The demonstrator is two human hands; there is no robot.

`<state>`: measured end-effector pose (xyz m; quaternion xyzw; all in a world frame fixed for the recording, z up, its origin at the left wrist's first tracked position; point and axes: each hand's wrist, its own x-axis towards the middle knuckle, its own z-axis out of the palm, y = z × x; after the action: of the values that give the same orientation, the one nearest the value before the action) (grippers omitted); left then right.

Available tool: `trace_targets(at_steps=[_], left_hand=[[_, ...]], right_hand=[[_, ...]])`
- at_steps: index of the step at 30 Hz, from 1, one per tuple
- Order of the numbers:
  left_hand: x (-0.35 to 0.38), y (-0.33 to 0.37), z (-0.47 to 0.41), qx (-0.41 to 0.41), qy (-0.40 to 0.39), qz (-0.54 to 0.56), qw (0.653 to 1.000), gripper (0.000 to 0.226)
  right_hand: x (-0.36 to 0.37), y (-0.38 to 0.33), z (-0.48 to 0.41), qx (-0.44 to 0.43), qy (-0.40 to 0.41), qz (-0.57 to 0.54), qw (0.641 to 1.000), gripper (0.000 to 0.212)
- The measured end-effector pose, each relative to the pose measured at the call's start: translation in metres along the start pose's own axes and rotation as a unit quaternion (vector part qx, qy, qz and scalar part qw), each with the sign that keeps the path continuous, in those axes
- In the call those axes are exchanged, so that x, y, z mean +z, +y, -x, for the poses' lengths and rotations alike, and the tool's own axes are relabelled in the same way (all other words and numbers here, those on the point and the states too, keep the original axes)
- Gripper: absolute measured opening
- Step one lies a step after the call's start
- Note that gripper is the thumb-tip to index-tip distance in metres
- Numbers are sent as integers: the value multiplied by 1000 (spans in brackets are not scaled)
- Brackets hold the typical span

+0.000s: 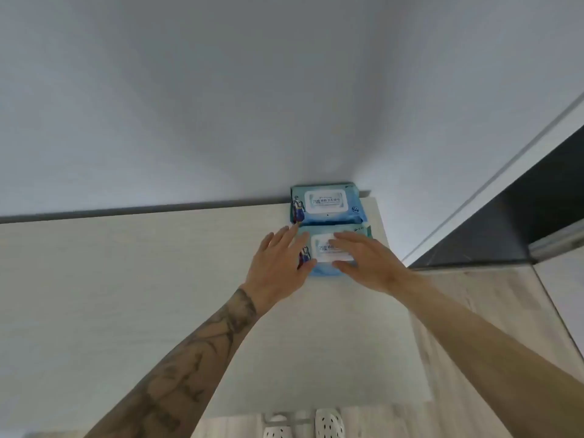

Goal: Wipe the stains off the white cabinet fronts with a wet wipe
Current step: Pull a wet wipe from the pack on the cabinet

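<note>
At the back right corner of a pale tabletop (151, 279), against a grey-white wall (221, 105), two blue wet wipe packs lie flat, touching one behind the other. The far pack (327, 202) sits by the wall. Both hands reach over the near pack (323, 272). The left hand (278, 263) rests on its left edge, fingers straight and spread. The right hand (366, 260) lies on the white lid (322, 248), fingers extended, thumb at the lid's near edge, gripping nothing. White perforated shoes (328, 423) show below on the floor.
</note>
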<state>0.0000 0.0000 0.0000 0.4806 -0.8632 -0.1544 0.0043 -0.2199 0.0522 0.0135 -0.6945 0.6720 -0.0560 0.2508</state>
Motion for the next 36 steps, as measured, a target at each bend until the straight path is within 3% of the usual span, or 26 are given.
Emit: trace_targets(at_steps=[8,12,17,20,25,28,32,36], left_hand=[[32,0,-16,20,41,26,999,71],[36,-1,-15,13,52,36,998,74],[37,0,-16,3,76,79,994,92],[39,2,-16,6,86,109,990,101],[42,-1,-22,47,69,55,995,98],[43,-4,-26,51,48,37,997,89],[47,-2,-28,43,43,34,998,88],[50,-1,-28,32,52,28,998,83]], right_hand=[[16,16,-8,-89,68,93,989,47],[9,13,-4,-108,59,114,986,43],[-14,5,-19,-62,95,27,993,36],[-18,1,-35,-39,156,2,987,34],[-9,-1,-48,31,227,-5,973,46],[3,3,-38,27,263,-16,964,45],[21,13,-22,-32,182,-25,982,24],[25,18,-24,-29,149,-56,987,17]])
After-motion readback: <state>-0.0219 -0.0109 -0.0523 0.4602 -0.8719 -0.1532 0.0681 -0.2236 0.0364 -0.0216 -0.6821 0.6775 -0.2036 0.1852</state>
